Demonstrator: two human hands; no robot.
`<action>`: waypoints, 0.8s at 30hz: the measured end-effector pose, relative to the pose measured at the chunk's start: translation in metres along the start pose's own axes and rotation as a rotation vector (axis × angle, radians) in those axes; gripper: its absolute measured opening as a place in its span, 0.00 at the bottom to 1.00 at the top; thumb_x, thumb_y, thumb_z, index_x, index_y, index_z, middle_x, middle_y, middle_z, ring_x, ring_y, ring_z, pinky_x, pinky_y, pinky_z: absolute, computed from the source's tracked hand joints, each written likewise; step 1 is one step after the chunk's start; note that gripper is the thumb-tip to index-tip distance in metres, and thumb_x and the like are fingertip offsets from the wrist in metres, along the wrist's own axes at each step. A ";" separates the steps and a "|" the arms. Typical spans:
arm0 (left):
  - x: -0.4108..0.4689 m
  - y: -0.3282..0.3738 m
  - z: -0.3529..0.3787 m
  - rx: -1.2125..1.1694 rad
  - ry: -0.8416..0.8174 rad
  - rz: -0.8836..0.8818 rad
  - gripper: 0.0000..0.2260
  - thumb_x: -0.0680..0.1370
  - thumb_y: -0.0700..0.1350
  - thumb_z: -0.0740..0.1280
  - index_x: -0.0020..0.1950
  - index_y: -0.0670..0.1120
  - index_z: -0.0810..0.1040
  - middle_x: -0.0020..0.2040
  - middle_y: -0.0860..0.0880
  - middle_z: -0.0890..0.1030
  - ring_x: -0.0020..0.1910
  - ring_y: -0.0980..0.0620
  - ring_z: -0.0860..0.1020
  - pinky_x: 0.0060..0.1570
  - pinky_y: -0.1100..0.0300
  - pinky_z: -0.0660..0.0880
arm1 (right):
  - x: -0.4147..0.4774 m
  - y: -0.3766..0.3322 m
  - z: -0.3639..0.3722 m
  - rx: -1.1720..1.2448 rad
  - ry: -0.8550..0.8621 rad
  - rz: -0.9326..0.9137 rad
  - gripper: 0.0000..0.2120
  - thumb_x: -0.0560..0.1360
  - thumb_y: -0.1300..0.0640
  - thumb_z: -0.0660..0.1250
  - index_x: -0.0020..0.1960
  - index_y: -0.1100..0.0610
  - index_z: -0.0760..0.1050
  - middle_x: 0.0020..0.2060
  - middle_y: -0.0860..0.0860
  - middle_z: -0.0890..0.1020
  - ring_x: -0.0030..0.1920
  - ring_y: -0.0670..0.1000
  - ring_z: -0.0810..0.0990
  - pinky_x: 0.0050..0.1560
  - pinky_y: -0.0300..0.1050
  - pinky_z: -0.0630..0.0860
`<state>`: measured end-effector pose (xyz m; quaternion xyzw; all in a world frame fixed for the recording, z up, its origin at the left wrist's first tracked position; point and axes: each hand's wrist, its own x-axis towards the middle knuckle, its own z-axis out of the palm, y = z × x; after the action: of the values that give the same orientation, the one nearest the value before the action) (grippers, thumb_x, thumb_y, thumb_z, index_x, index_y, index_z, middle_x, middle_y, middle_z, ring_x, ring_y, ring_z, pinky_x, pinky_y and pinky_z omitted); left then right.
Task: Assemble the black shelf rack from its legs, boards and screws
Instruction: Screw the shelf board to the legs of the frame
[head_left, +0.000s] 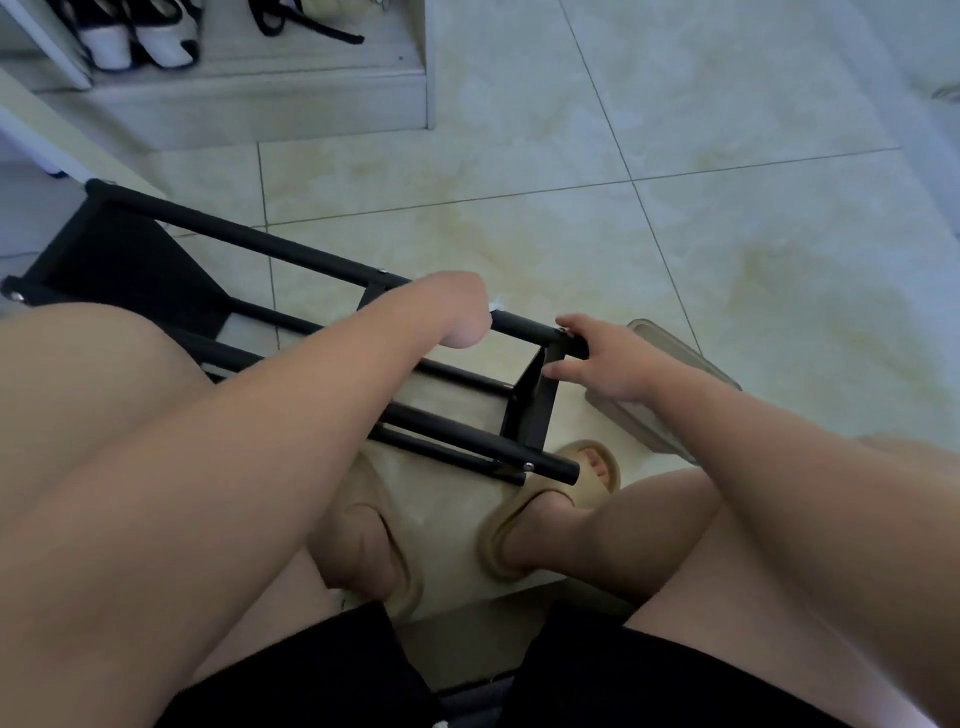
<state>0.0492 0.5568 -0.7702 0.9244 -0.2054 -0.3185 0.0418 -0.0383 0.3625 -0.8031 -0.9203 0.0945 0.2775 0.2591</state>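
**A:** Where is the shelf rack now?

**B:** It lies on its side on the tiled floor, between the person's knees. Its long black tubes run away up and to the left. The dark board sits at the rack's far end, and the short end bar is at the near end.

**A:** And the hands?

**B:** The right grip is at the rack's near upper corner with the fingers apart and fairly straight. The fingertips touch the tube end and the thumb lies against the end bar, so nothing is clasped. The left grip bends down over the upper tube, a little further along the rack. Its fingers are hidden behind the wrist, so I can't tell whether it holds the tube.

**A:** How will the rack handle?

**B:** I'd judge it light, since it is thin hollow-looking tubing. The tubes are stiff along their length, but the frame will likely rack and wobble at any joint not yet tight. The painted metal looks smooth, so it may be slippery.

**A:** Best place to take hold?

**B:** Close to the corners, where tube meets end bar, with one hand at each end of the joint being worked on. A mid-span hold would let the frame twist. A screw head shows on the rack's nearest corner, by the slipper. A clear box sits just right of the rack.
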 end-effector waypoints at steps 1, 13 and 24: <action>0.003 0.000 -0.003 -0.001 0.030 0.004 0.06 0.82 0.40 0.57 0.50 0.41 0.73 0.42 0.45 0.76 0.41 0.44 0.73 0.34 0.55 0.65 | 0.002 -0.001 -0.001 -0.010 -0.016 0.017 0.38 0.75 0.47 0.74 0.79 0.53 0.62 0.72 0.54 0.74 0.70 0.55 0.73 0.68 0.45 0.67; 0.075 -0.027 -0.015 0.148 -0.247 0.082 0.10 0.81 0.41 0.65 0.60 0.41 0.81 0.56 0.45 0.83 0.51 0.46 0.81 0.55 0.57 0.76 | 0.056 -0.013 -0.028 -0.229 -0.203 0.032 0.30 0.67 0.41 0.80 0.63 0.52 0.76 0.49 0.48 0.78 0.50 0.52 0.76 0.44 0.44 0.70; 0.084 -0.041 -0.072 0.116 -0.027 0.024 0.15 0.85 0.44 0.56 0.64 0.40 0.79 0.63 0.44 0.77 0.55 0.45 0.74 0.52 0.56 0.69 | 0.073 -0.031 -0.064 -0.170 0.217 -0.119 0.27 0.70 0.44 0.78 0.61 0.51 0.69 0.54 0.46 0.74 0.55 0.50 0.72 0.51 0.50 0.74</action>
<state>0.1670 0.5562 -0.7696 0.9184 -0.2351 -0.3180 -0.0106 0.0620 0.3522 -0.7853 -0.9675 0.0434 0.1676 0.1843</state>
